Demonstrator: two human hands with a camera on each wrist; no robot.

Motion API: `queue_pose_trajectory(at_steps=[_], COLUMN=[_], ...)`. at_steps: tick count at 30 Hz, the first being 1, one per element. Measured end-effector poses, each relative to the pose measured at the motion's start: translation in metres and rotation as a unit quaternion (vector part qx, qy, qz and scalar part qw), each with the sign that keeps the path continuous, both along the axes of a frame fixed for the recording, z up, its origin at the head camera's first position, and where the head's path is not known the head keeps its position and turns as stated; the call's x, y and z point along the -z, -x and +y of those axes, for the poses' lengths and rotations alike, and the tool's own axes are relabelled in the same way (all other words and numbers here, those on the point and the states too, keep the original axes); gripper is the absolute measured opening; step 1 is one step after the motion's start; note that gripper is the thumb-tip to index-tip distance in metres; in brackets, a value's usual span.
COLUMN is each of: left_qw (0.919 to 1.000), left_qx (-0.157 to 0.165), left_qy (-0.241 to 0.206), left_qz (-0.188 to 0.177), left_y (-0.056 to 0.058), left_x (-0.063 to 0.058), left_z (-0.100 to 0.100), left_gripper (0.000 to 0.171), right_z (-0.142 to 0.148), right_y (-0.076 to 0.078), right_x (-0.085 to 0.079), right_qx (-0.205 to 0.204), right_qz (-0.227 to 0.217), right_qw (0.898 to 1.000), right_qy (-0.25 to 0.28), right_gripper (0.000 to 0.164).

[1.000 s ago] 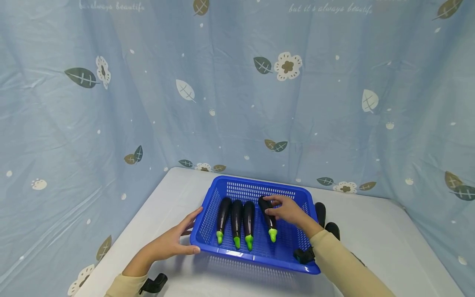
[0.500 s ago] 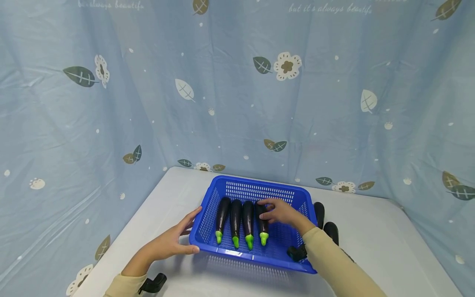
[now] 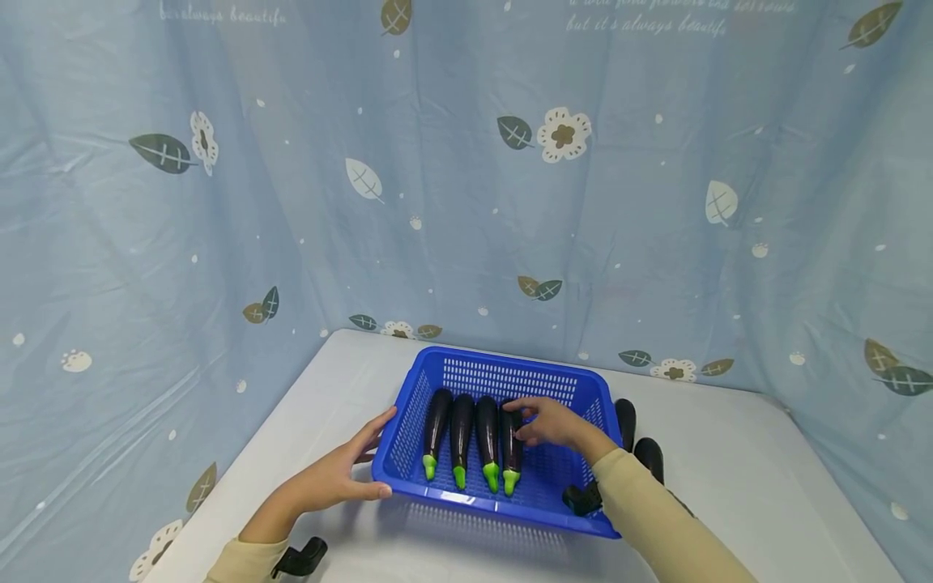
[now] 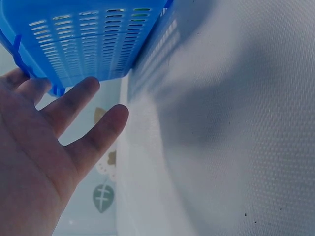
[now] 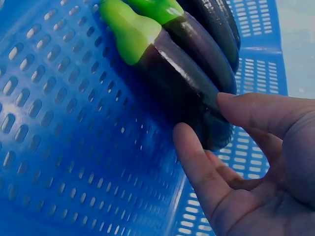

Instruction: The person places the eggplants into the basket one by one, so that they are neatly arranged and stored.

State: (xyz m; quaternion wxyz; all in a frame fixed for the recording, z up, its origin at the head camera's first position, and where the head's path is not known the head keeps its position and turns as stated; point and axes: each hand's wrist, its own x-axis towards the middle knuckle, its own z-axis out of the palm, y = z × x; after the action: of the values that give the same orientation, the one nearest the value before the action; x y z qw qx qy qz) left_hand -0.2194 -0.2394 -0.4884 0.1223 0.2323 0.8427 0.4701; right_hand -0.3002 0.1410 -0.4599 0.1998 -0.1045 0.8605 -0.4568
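Note:
A blue plastic basket [image 3: 474, 500] with slotted walls stands on the white table. Inside it, several dark eggplants [image 3: 461, 429] with green stem ends lie side by side, stems toward the person. The rightmost eggplant [image 3: 512, 457] is between the thumb and fingers of my right hand [image 3: 550, 425], near its blunt far end. In the right wrist view, the fingertips meet the dark skin of this eggplant [image 5: 172, 73]. My left hand [image 3: 338, 474] rests at the basket's left side, thumb at the front corner; in the left wrist view its fingers [image 4: 98, 137] are spread and straight.
More dark eggplants [image 3: 649, 457] lie on the table outside the basket's right side, partly hidden by the right arm. Black camera mounts [image 3: 302, 557] sit on both wrists. A blue patterned curtain [image 3: 466, 202] hangs behind the white table [image 3: 758, 478].
My right hand has brought its eggplant leftward and slightly nearer, from apart to right beside the others, and turned it nearly parallel to them. The left hand and basket have stayed in place.

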Motion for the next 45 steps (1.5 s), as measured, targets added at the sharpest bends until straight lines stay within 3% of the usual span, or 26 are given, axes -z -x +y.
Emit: queue_pose_trajectory(at_steps=[20, 29, 45], left_qw=[0.9999, 0.9998, 0.9999], left_qx=[0.007, 0.005, 0.006], left_qy=[0.000, 0.005, -0.001], left_qz=[0.014, 0.020, 0.015], left_y=[0.001, 0.000, 0.000], left_x=[0.004, 0.005, 0.002], left_z=[-0.003, -0.004, -0.002], left_gripper=[0.106, 0.105, 0.105], right_z=[0.015, 0.029, 0.063], right_y=[0.001, -0.004, -0.007], right_x=[-0.014, -0.026, -0.039], right_qx=[0.026, 0.018, 0.025], right_qz=[0.070, 0.084, 0.116], right_qw=[0.997, 0.996, 0.993], right_qy=[-0.037, -0.019, 0.014], right_gripper=[0.044, 0.038, 0.043])
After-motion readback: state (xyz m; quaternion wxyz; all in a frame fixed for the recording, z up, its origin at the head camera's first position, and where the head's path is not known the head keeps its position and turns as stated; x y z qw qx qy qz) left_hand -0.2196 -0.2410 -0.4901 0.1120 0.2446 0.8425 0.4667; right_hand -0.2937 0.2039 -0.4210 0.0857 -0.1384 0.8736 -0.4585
